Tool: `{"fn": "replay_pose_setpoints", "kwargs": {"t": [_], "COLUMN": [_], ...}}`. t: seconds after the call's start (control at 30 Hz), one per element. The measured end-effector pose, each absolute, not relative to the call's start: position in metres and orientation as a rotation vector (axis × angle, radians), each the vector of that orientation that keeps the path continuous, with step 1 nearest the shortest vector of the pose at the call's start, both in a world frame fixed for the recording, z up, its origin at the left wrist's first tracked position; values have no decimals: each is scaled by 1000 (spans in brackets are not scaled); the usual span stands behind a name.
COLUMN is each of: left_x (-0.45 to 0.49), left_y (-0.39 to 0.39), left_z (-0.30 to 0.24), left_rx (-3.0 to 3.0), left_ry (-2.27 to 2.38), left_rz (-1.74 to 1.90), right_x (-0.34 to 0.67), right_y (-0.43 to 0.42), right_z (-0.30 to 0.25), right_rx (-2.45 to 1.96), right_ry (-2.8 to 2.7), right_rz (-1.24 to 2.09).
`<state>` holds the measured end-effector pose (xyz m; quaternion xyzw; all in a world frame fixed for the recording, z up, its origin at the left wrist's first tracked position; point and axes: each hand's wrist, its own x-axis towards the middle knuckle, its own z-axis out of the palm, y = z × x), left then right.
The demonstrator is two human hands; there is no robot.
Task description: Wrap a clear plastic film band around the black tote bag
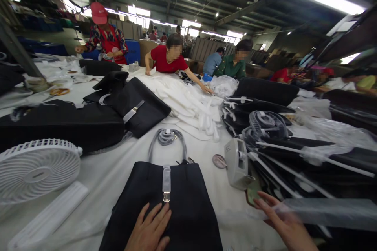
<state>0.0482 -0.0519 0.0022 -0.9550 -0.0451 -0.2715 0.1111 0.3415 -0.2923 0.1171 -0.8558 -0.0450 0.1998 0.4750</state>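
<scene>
A black handbag (176, 219) lies in front of me, its grey-wrapped handles (185, 147) pointing away. A pale wrapped strap ending in a metal clasp (166, 197) runs down its middle. My left hand (151, 225) rests flat on the bag just below the clasp, fingers spread. To the right, my right hand (282, 219) is partly blurred, its fingers bent around a translucent plastic strip (330, 208) that stretches off to the right. Its fingertips are close to a greenish piece (252, 195) beside a grey-white tape dispenser (237, 164).
At left are a white fan (39, 172) and more black bags (144, 106). Stacked black bags with white-wrapped straps (309, 153) crowd the right. White sheets (179, 94) cover the table's middle. A small round object (219, 160) lies beside the dispenser. Several co-workers stand across the table.
</scene>
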Motion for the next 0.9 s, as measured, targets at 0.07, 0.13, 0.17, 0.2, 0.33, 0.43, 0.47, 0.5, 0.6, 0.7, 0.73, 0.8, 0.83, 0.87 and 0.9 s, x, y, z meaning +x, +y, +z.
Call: {"fn": "replay_pose_setpoints", "kwargs": {"t": [0.07, 0.13, 0.17, 0.2, 0.33, 0.43, 0.47, 0.5, 0.6, 0.7, 0.73, 0.8, 0.83, 0.87, 0.9], "left_x": [48, 48, 47, 47, 47, 48, 48, 48, 47, 45, 44, 44, 43, 44, 44], "left_y": [-52, -51, -51, -51, -50, -50, -49, -49, -48, -47, -47, -47, -47, -47, -47], "left_z": [1, 0, -1, -1, -4, -7, -8, -11, -19, -24, -24, -23, -23, -22, -22], "left_rx": [-2799, -2794, -2795, -2797, -2805, -2795, -2788, -2783, -2775, -2789, -2795, -2808, -2811, -2813, -2814], "left_ry": [-128, -122, -122, -122, -101, -90, -88, -84, -61, -54, -57, -61, -60, -56, -53], "left_rz": [-805, -807, -803, -796, -781, -820, -829, -824, -785, -753, -747, -730, -727, -725, -729], "right_x": [345, 344, 342, 340, 333, 336, 338, 338, 329, 300, 289, 269, 263, 261, 261], "right_y": [-297, -305, -308, -311, -318, -320, -322, -323, -330, -332, -330, -320, -314, -306, -298], "right_z": [108, 104, 104, 106, 121, 122, 118, 113, 85, 54, 46, 38, 37, 37, 38], "right_rx": [-2211, -2206, -2167, -2115, -1842, -1660, -1634, -1615, -1544, -1524, -1530, -1504, -1472, -1441, -1416], "right_ry": [-83, -57, -57, -59, -15, 62, 93, 131, 314, 428, 432, 420, 420, 432, 447], "right_rz": [413, 397, 425, 464, 596, 541, 508, 470, 385, 443, 487, 565, 604, 635, 660]}}
